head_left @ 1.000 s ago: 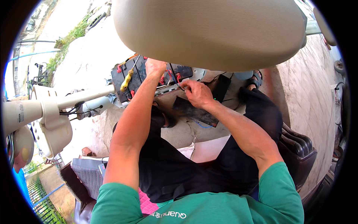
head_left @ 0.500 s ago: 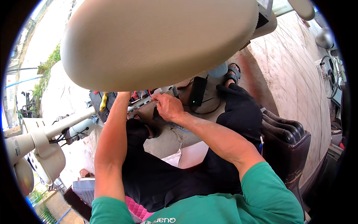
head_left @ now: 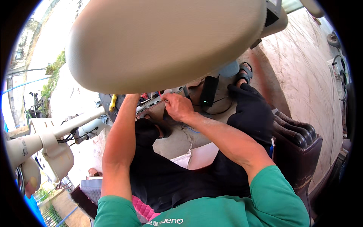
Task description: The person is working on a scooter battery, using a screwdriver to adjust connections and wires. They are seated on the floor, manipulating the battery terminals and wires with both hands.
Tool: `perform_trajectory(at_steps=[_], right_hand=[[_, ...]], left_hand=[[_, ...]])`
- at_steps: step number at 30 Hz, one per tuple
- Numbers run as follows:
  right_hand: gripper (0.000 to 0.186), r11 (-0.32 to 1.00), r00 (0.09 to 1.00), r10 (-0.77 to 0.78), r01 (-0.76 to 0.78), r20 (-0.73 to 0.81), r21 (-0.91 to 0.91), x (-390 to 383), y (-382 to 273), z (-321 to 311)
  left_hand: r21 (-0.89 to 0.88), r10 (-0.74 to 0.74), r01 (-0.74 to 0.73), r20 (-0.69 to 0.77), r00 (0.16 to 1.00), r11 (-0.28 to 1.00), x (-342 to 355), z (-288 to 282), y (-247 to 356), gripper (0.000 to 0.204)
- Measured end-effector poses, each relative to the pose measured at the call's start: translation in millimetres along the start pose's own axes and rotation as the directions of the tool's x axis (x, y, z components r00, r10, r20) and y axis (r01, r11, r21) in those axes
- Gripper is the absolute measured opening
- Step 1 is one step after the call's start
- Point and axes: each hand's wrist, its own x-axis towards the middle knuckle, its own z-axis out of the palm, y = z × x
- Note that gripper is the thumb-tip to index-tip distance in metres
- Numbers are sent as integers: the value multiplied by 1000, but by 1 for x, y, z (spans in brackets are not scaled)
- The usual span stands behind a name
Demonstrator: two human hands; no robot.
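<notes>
A large beige padded cushion [head_left: 166, 41] fills the upper middle and hides my left hand; only its wrist and my left forearm [head_left: 123, 140] show, reaching under the edge. My right hand [head_left: 178, 107] is closed in a pinch at the near side of a grey metal frame [head_left: 151, 105]. A thin red wire [head_left: 160, 93] runs from its fingertips up toward the cushion. On the frame, left of my left wrist, lies a yellow piece [head_left: 113, 102], partly covered. Dark parts with red bits sit between my two hands, too small to make out.
A black power adapter [head_left: 209, 91] with a lit green dot and a cable lies right of my right hand. Nearby is a pale blue container [head_left: 229, 69]. A beige tube [head_left: 77, 123] with cables extends left. Dark brown padded furniture [head_left: 297, 143] stands at my right.
The whole scene has shifted slightly right in the picture. Both arms keep nearly the same pose, my right hand still pinched by the red wire.
</notes>
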Motion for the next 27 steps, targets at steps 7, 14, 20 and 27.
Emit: perform_trajectory(at_steps=[7,14,20,27], right_hand=[[25,997,995,72,-72,76,-8,2,-2,-11],[30,997,997,72,-72,20,1,2,3,-11],[31,997,997,77,-77,20,5,3,-2,-13],[27,994,992,107,-106,71,-21,5,-2,-16]], left_hand=[[317,-18,23,-19,1000,948,0,15,22,62],[251,-68,68,-10,998,966,-3,17,27,62],[307,-3,20,-57,998,951,-13,19,46,64],[440,84,-52,-53,995,896,-18,21,53,67]])
